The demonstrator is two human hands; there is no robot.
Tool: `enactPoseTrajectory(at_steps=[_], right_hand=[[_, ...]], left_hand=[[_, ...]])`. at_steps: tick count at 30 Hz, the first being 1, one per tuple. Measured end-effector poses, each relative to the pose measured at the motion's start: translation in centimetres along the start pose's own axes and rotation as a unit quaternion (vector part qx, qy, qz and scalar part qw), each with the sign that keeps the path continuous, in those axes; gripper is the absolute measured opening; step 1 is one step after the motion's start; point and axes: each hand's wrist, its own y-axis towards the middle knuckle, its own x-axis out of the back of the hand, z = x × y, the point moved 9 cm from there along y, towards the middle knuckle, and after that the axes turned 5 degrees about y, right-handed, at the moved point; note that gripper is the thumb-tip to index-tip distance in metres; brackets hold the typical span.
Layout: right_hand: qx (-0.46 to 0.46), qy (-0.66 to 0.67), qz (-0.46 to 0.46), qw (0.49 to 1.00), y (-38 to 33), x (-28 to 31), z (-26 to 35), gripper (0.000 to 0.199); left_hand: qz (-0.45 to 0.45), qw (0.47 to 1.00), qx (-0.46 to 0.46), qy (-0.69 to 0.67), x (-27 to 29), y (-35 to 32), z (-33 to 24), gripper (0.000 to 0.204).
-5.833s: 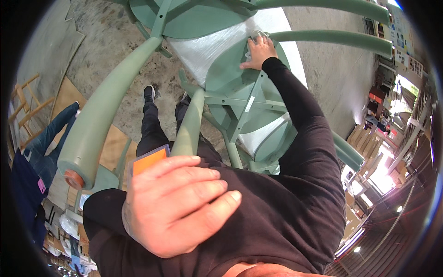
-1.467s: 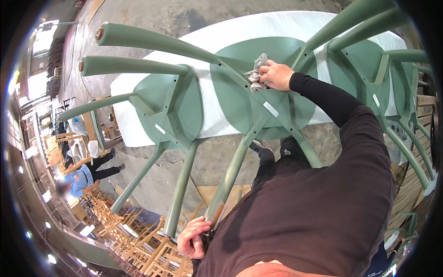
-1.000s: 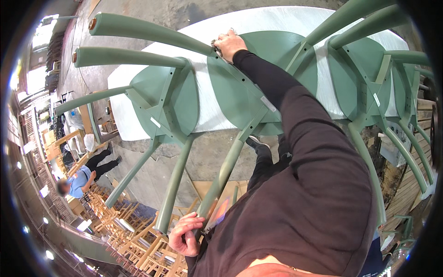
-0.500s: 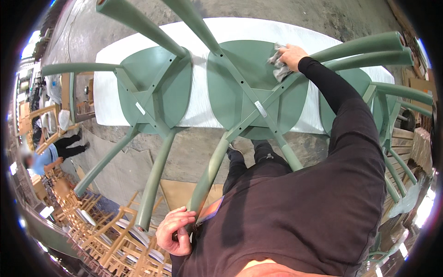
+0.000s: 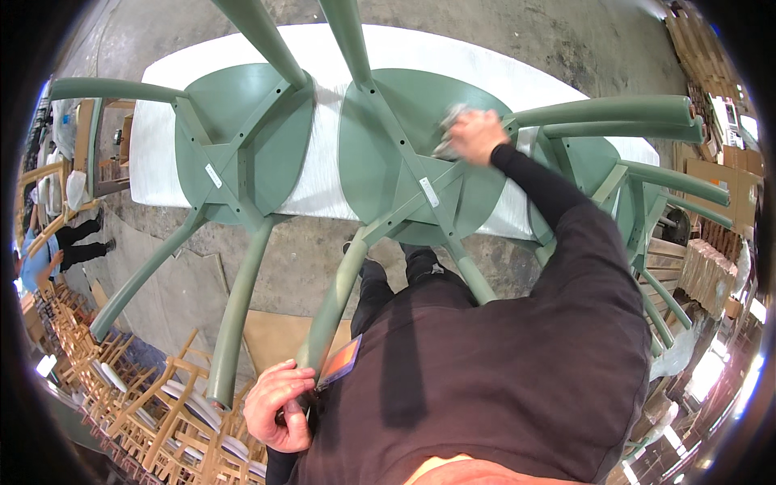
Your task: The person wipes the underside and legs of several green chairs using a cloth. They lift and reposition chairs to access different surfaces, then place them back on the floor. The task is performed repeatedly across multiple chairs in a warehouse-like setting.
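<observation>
An upturned green stool (image 5: 372, 153) lies seat-down before me, its legs spread outward and crossed braces over the seat's underside. My right hand (image 5: 477, 136) is closed on a crumpled greyish-white rag (image 5: 446, 145), pressed to that underside beside a brace; hand and rag are slightly blurred. Low in the view, my left hand (image 5: 279, 406) has its fingers curled at the tip of the near stool leg (image 5: 331, 311), hiding the tip. A second upturned green stool (image 5: 206, 105) stands to the left, and another green stool (image 5: 594, 162) sits to the right, partly behind my arm.
The stools rest on a table with a white cover (image 5: 477, 69). Wooden chair frames (image 5: 174, 396) crowd the lower left, and a person in blue (image 5: 39, 263) is at the far left. Cardboard and stacked wood (image 5: 699, 271) line the right side.
My right hand has moved the rag left and slightly down across the seat's underside, toward the crossed braces. The whole view has shifted; my left hand stays at the leg's tip.
</observation>
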Motion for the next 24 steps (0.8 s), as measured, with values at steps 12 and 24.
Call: enactPoseTrajectory(at_steps=[12,24], right_hand=[[-0.089,0.229,-0.108,0.963,0.5,0.0,3.5,0.041],[-0.349,0.046,-0.124,0.928,2.7,-1.1,-10.9,0.018]], left_hand=[[-0.017,0.999,-0.035,-0.012,-0.1,0.8,-0.8,0.021],[-0.042,0.998,-0.030,-0.034,-0.7,0.0,-1.3,0.021]])
